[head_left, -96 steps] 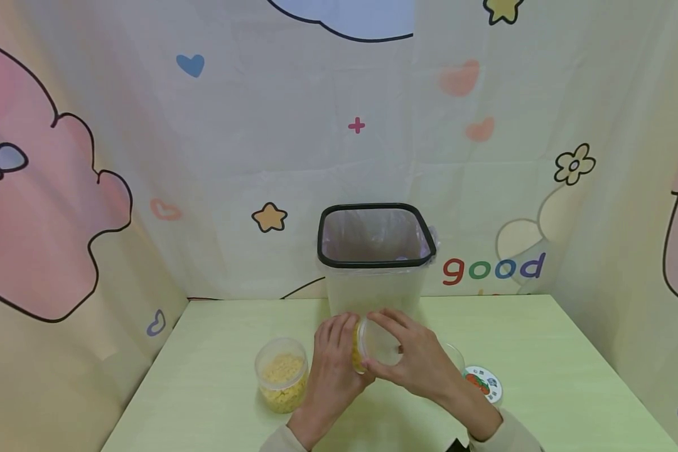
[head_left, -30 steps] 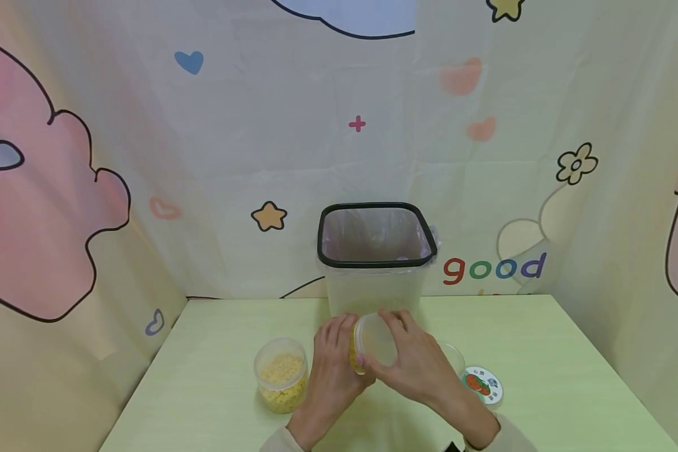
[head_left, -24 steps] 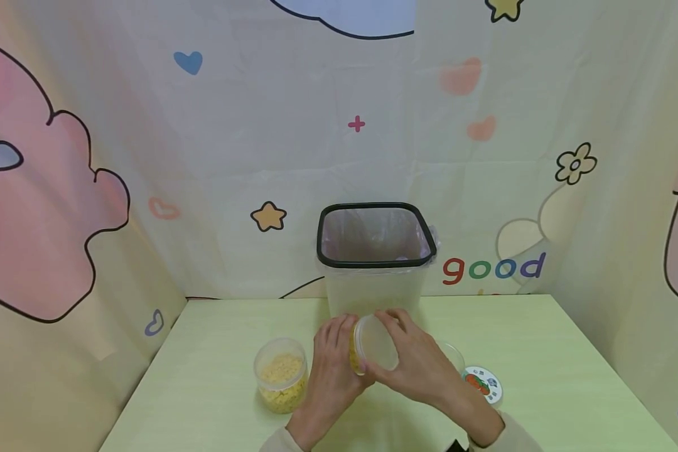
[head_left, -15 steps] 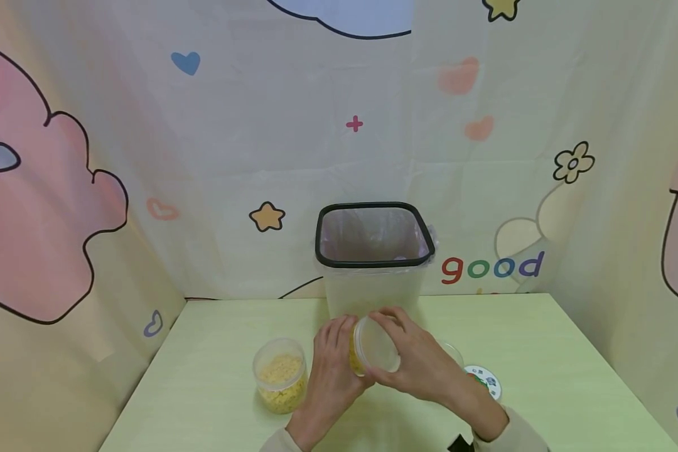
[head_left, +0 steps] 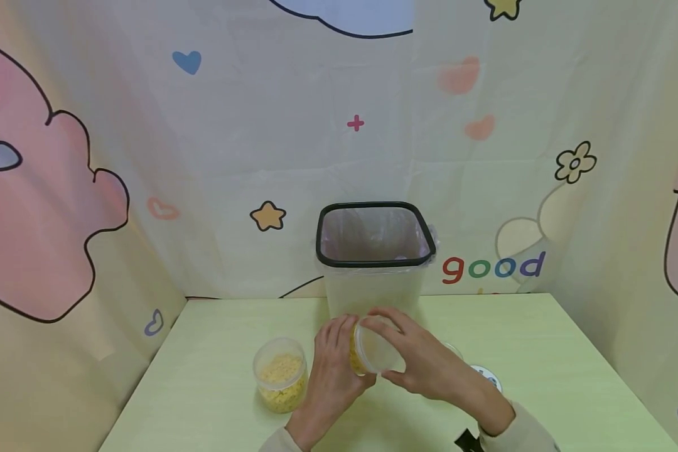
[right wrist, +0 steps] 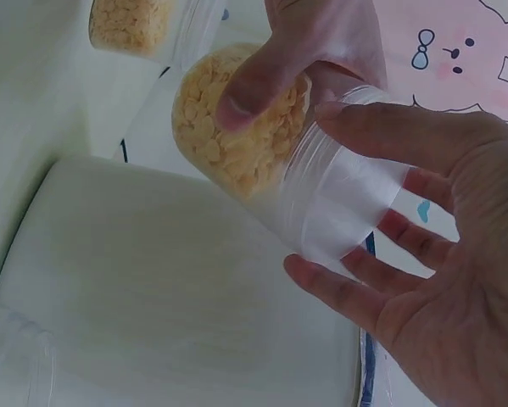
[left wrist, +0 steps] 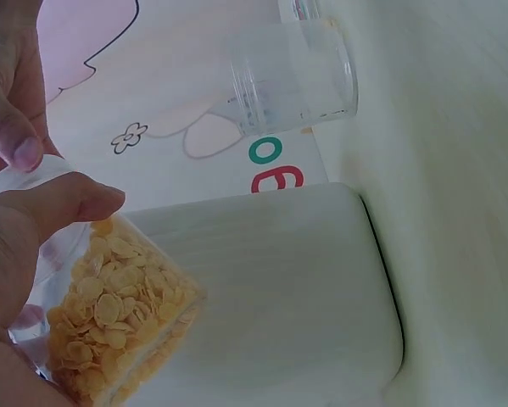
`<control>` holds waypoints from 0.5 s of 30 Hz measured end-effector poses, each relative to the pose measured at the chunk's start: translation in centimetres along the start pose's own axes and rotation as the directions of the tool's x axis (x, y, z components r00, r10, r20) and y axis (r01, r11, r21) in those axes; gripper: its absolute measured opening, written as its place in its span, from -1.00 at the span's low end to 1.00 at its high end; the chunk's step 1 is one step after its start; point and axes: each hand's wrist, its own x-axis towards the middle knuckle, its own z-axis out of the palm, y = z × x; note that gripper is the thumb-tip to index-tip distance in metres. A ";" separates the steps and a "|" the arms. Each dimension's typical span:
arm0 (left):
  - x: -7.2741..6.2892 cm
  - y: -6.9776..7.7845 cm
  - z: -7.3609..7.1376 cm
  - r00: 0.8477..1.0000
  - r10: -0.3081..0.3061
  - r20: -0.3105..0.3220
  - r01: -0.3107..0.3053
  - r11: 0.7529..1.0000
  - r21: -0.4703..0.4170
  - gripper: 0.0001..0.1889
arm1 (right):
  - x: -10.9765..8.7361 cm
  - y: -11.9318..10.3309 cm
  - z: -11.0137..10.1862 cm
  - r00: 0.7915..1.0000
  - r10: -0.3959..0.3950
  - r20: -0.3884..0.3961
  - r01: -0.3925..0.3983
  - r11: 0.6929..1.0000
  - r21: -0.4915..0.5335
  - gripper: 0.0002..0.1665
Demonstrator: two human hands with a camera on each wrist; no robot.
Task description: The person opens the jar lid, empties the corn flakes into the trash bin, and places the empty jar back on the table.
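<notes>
Near the middle of the table, my left hand (head_left: 333,358) grips a clear jar of yellow flakes (left wrist: 109,297), tilted on its side with its mouth toward the right. A frosted, translucent lid (right wrist: 347,195) covers the mouth beside the ribbed neck. My right hand (head_left: 429,358) holds this lid from the right, thumb and fingers spread around its edge. In the right wrist view, the left thumb lies across the jar's wall. A second jar of yellow flakes (head_left: 282,376) stands upright on the table to the left of my left hand.
A pale bin (head_left: 373,289) with a black rim and plastic liner stands behind my hands. An empty clear jar (left wrist: 296,76) stands to the right, mostly hidden by my right hand in the head view. Beside it lies a printed round lid (head_left: 488,376). A patterned curtain hangs behind.
My right hand has shifted its fingers around the lid's edge and turned slightly; its forearm has moved a little right, covering more of the printed lid. My left hand keeps its grip.
</notes>
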 end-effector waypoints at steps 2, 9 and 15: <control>0.0 0.0 0.0 1.000 0.001 -0.003 -0.001 1.000 -0.003 0.08 | 0.0 0.1 0.0 1.000 -0.024 0.001 0.024 1.000 -0.007 0.14; 0.1 0.0 -0.2 1.000 -0.012 0.008 0.012 1.000 -0.019 0.09 | -0.1 0.2 0.1 0.999 -0.033 0.010 0.033 0.999 -0.005 0.18; 0.1 -0.1 -0.2 1.000 -0.026 0.015 0.027 0.999 -0.034 0.10 | -0.2 -0.6 -0.2 0.994 0.067 -0.090 -0.068 0.998 -0.009 0.12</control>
